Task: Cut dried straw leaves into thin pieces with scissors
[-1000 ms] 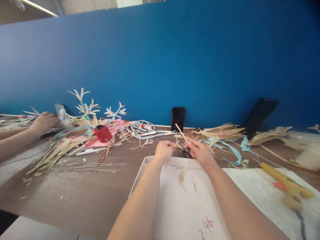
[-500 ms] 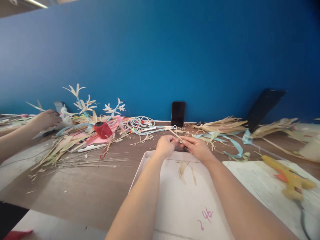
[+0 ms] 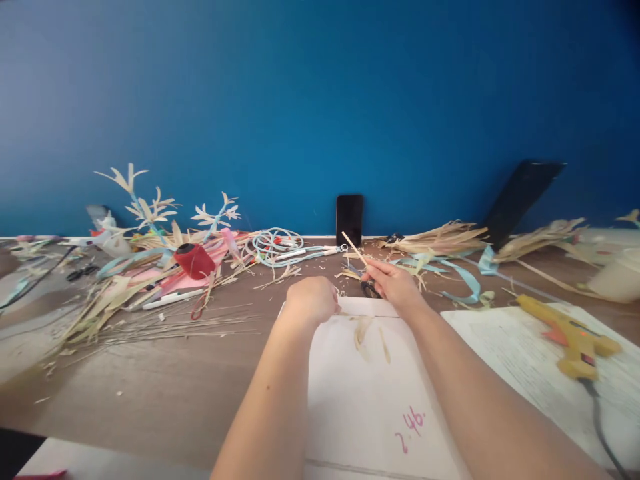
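My right hand (image 3: 397, 285) pinches a thin pale stick (image 3: 354, 248), which slants up and to the left from the fingertips. Just under those fingers show the dark handle loops of what look like scissors (image 3: 369, 288). At the far left corner of the white box lid (image 3: 370, 387), my left hand (image 3: 313, 297) is closed, its fingers curled down. What they hold, if anything, is hidden. Two pale husk scraps (image 3: 361, 332) lie on the lid, which bears pink handwriting.
A yellow glue gun (image 3: 570, 333) rests on a paper sheet at right. Black phones (image 3: 349, 219) lean on the blue wall. Husk flowers (image 3: 150, 212), a red thread spool (image 3: 194, 260), a white pen (image 3: 173, 298) and thin wires (image 3: 190, 327) lie left. Dried husks (image 3: 440, 240) lie behind.
My left hand has left the stick and moved left and down to the lid's far edge. The right hand keeps the stick, now tilted more upright. The co-worker's hand at left has mostly gone from view.
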The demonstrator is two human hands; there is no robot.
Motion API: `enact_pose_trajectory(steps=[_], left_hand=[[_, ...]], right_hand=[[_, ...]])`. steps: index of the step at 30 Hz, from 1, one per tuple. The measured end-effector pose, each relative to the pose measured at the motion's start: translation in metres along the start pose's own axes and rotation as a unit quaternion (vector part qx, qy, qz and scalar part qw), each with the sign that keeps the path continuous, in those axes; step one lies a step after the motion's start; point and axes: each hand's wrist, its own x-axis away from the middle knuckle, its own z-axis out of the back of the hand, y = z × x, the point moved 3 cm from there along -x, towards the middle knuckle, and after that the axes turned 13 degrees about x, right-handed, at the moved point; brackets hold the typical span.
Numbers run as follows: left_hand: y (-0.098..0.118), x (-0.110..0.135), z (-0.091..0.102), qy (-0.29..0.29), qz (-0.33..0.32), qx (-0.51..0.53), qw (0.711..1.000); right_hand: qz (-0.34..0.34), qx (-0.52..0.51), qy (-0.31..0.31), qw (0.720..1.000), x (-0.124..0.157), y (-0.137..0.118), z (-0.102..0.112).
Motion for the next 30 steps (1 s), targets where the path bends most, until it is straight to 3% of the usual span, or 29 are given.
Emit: enact_pose_trajectory(steps=[3,9,24,30], left_hand=[[0.008,0.0,-0.003,0.037,-0.041,0.01,0.998],[0.023,-0.005,-0.028,-0.005,-0.149,0.053,0.987],[0.02,-0.011,-0.04,-0.051,-0.13,0.021,0.99],[0.009,-0.015,-0.032,-0.029,-0.136,0.095,0.986]], right_hand=[[0.001,0.007,-0.003,1.0,0.0,0.001,0.0],[0.011,0.035,-0.006,0.999,0.001,-0.001,0.0],[0.014,0.047,-0.015,0.999,0.0,0.002,-0.001],[0.025,0.053,-0.011,0.998,0.0,0.003,0.0]])
